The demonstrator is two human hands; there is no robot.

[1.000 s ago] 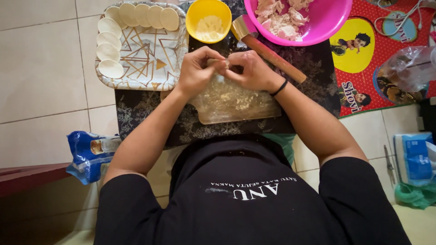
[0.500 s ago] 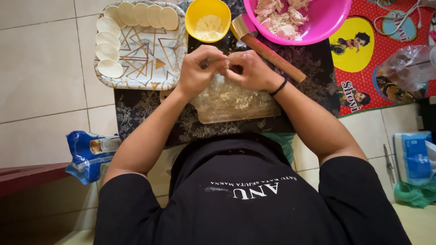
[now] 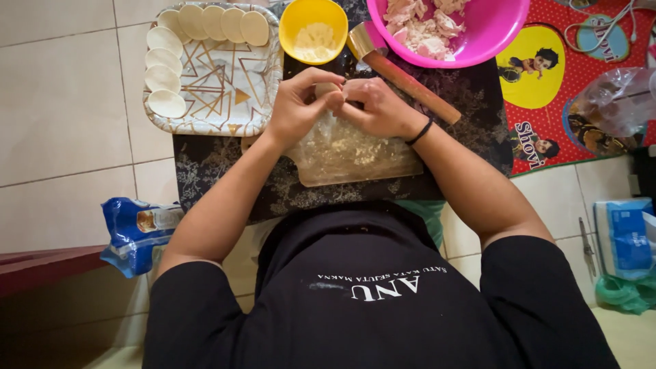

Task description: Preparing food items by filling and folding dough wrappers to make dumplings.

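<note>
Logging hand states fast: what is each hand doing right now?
Left hand: closed, pinching the small dough piece.
Right hand: closed, pinching the same dough piece.

You are looking down on a floor of large pale cream tiles (image 3: 61,102) with thin grey grout lines, evenly lit. A dark floral mat (image 3: 219,171) covers the middle of the frame. At the upper right lies a red cartoon-printed mat (image 3: 547,130). A reddish-brown furniture edge (image 3: 41,270) enters at the lower left.
</note>
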